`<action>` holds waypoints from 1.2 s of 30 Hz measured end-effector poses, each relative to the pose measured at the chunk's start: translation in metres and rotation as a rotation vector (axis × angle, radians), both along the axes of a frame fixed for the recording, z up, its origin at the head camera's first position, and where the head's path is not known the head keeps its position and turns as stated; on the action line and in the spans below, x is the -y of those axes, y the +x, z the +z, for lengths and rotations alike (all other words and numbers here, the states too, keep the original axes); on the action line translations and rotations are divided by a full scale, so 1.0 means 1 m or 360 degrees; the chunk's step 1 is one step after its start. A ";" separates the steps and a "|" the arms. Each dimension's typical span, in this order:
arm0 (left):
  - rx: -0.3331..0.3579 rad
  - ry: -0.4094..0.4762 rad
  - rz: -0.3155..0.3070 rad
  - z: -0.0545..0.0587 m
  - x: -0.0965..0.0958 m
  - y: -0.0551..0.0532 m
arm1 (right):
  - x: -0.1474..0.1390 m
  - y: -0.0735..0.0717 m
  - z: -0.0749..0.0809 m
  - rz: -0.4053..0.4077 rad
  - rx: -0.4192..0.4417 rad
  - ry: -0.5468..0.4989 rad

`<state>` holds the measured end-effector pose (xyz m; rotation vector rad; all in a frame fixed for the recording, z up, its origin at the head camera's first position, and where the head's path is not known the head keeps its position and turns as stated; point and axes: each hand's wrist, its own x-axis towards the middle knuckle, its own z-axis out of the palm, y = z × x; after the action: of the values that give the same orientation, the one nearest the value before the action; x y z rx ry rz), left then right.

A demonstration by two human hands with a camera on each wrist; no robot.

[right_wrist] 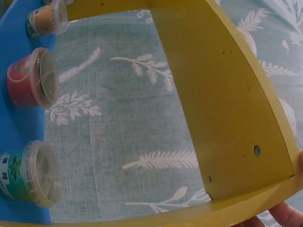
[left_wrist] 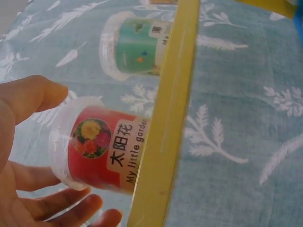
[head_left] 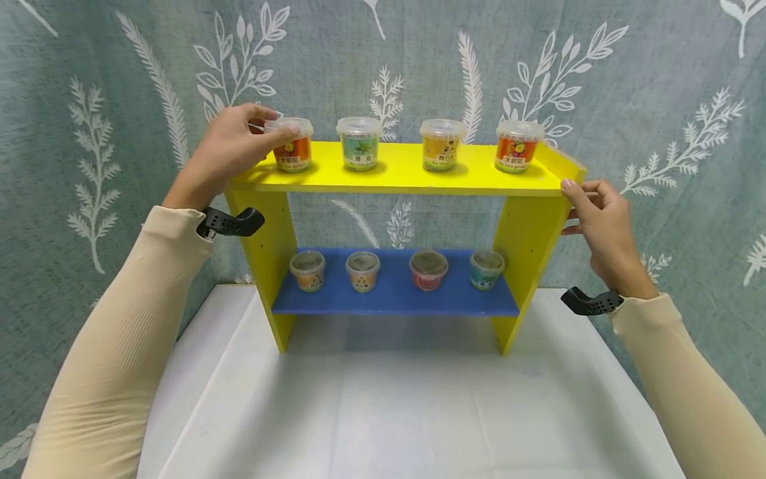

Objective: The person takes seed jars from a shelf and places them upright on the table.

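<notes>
A yellow shelf unit point(head_left: 383, 179) with a blue lower board point(head_left: 391, 303) stands on a white table. My left hand point(head_left: 230, 143) is around the lid of a red-labelled lidded plastic cup point(head_left: 293, 154) at the top board's left end. In the left wrist view, the thumb point(left_wrist: 45, 97) stands apart from that cup's lid, while the loosely bent fingers point(left_wrist: 40, 208) lie at its other side. My right hand point(head_left: 604, 223) grips the unit's right upper corner, thumb on the front edge and fingers by the outer side. Only its fingertips point(right_wrist: 286, 215) show in the right wrist view.
Also on the top board are a green-labelled cup point(head_left: 360, 148), a yellow-labelled cup point(head_left: 441, 150) and another red-labelled cup point(head_left: 516, 152). Several lidded cups, such as the red one point(head_left: 428, 271), sit on the blue board. A leaf-patterned cloth point(head_left: 383, 40) hangs behind the white table point(head_left: 389, 412).
</notes>
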<state>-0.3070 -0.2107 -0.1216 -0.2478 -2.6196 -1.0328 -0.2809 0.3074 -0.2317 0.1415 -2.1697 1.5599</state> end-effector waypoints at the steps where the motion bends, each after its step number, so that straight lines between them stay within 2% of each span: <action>1: 0.0011 -0.0002 -0.0001 0.000 0.001 0.001 | 0.000 0.000 0.000 -0.0001 0.0005 0.0019; 6: 0.0036 -0.0034 0.0001 0.002 0.001 0.001 | -0.001 0.001 0.001 0.0006 0.0012 0.0073; 12: 0.0165 -0.0145 -0.0017 0.003 -0.003 -0.005 | -0.004 0.005 -0.005 0.0000 0.0031 0.0107; 21: 0.0285 0.0020 -0.0036 0.012 0.000 -0.003 | -0.003 0.000 0.001 0.0033 0.0000 0.0107; 26: 0.0258 0.0095 -0.0047 0.012 -0.003 -0.002 | -0.005 0.002 0.002 0.0020 -0.0019 0.0122; 30: 0.0229 0.0116 -0.0070 0.010 -0.002 0.000 | -0.003 0.003 -0.001 0.0018 -0.0025 0.0126; 36: 0.0230 0.0129 -0.0051 0.009 0.001 0.002 | -0.001 0.006 0.001 -0.0004 0.0006 0.0151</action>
<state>-0.3045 -0.2115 -0.1130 -0.2038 -2.7015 -1.2068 -0.2750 0.3081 -0.2303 0.1660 -2.2466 1.4574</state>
